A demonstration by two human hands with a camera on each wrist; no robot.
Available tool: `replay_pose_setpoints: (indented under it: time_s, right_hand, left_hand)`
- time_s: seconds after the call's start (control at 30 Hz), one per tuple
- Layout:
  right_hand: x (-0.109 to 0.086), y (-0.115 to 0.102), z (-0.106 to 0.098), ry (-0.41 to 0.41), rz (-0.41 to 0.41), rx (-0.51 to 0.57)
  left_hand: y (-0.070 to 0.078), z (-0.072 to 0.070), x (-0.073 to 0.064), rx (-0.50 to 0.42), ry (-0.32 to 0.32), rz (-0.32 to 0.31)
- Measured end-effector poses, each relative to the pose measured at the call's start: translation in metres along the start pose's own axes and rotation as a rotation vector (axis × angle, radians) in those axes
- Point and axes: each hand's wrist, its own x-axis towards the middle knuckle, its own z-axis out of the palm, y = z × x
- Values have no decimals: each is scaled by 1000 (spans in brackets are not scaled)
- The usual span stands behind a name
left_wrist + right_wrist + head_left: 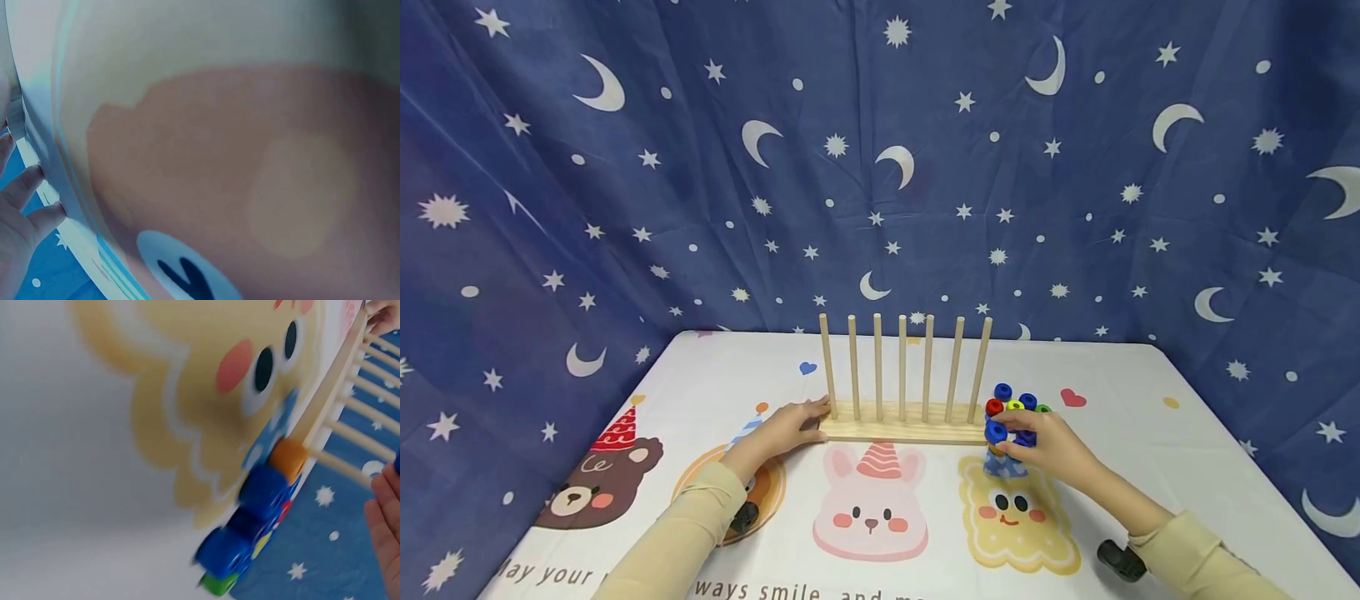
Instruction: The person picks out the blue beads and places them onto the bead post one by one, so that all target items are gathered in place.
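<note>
A wooden peg rack (902, 432) with several upright dowels stands at mid-table, its pegs bare. At its left end my left hand (790, 427) grips the base, thumb at the front and fingers behind; only some fingers (25, 187) show in the left wrist view. Off the rack's right end, my right hand (1048, 446) pinches a blue bead (996, 432) with a hole through it. Below and behind that hand is a cluster of beads: a red bead (994, 407), a yellow bead (1015, 406), an orange bead (288, 460), a green bead (219, 584) and several blue ones, partly hidden.
A small blue patterned patch (1004, 465) lies in front of the beads. The white tablecloth (1120, 467) carries printed cartoon animals. Behind the table hangs a blue curtain (925, 225) with moons and stars. Dark wrist devices (1122, 560) sit by both sleeves.
</note>
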Motion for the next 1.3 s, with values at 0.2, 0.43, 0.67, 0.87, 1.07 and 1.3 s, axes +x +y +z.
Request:
replay_pose_setpoints:
  time_s: [0.2, 0.43, 0.67, 0.87, 1.07, 1.3]
  right_hand:
    - [1, -22, 9, 46, -78, 29]
    - [3, -43, 20, 103, -167, 79]
    - [7, -56, 24, 161, -276, 109]
    - [12, -68, 27, 187, -284, 149]
    - [20, -76, 32, 215, -306, 186]
    - [27, -81, 34, 236, -298, 212]
  left_hand:
    - [-2, -1, -1, 19, -7, -5]
    - [-2, 0, -3, -8, -10, -33]
    - [-2, -1, -1, 14, 25, 22]
    - [-2, -1, 1, 18, 18, 30]
    - [-2, -1, -1, 10, 7, 10]
    - [-1, 0, -1, 5, 16, 4]
